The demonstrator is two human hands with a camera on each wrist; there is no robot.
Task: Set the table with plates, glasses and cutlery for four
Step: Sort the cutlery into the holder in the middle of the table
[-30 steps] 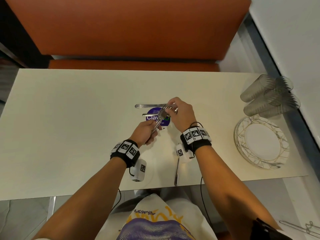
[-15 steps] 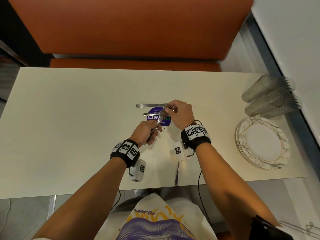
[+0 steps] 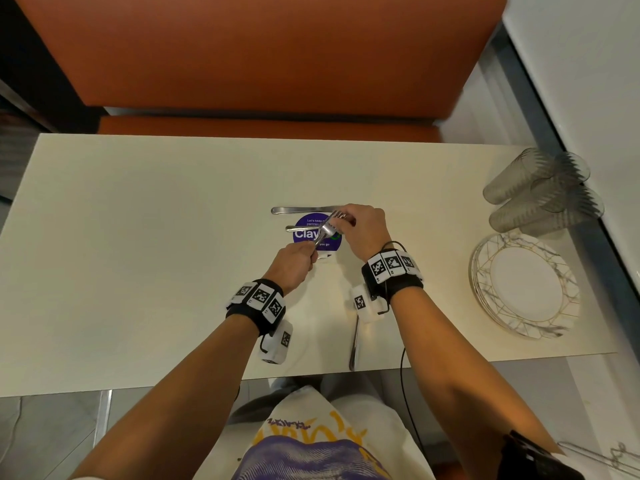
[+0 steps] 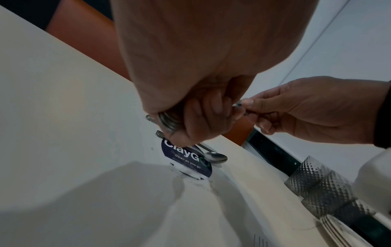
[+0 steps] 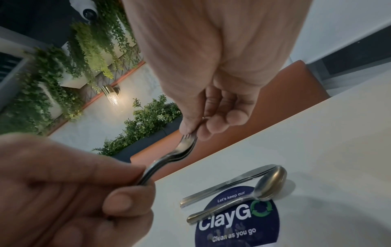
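While the head view shows both hands meeting over the middle of the desk (image 3: pixel 138 237), only the right wrist view makes plain what they share: a nested bundle of forks (image 5: pixel 180 150), stacked one on another. The left hand (image 3: pixel 292 263) has its fingers curled round the handle end of the forks, and the right hand (image 3: pixel 363 230) pinches the tine end between thumb and fingers (image 5: pixel 232 120). How many forks are in the bundle cannot be told.

Under the hands, a round purple sticker (image 3: pixel 332 242) marks the desk centre. A spoon (image 5: pixel 253 197) lies across the sticker (its bowl toward the right of the frame in the right wrist view), and just beyond it lie the knives (image 5: pixel 228 183), which look like a pair laid one on the other. From the head view these show only as two handles poking out left of the hands.

The left wrist view adds the underside of the grip: the left hand's fingers (image 4: pixel 201 117) closed around the handle ends, with the right hand (image 4: pixel 306 110) pinching from the right of the frame.

At the right edge of the head view lies a cluster of textured glasses (image 3: pixel 540 195) on their sides, and below them a stack of plates (image 3: pixel 526 285). One more piece of cutlery (image 3: pixel 354 344) lies near the desk's lower edge, below the right wrist.
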